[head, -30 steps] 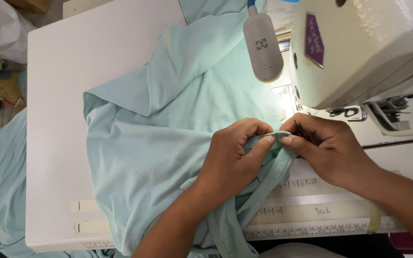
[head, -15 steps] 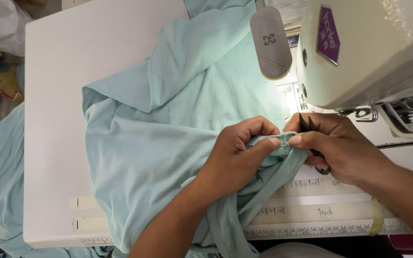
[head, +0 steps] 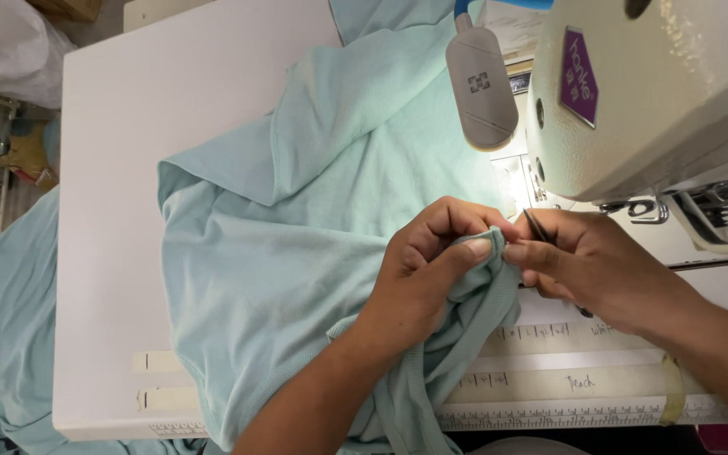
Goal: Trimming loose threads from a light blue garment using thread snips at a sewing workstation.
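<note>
The dark tool (head: 537, 226) in the right hand (head: 600, 270) is mostly hidden by its fingers, and the sewing machine (head: 659, 93) is cut off by the frame's edge.

A fold of pale green knit fabric (head: 297, 253) is pinched between the left hand (head: 431, 270) and the right hand (head: 591, 270), a thin dark tool (head: 537, 226) gripped, beside the cream sewing machine (head: 659, 93).
</note>
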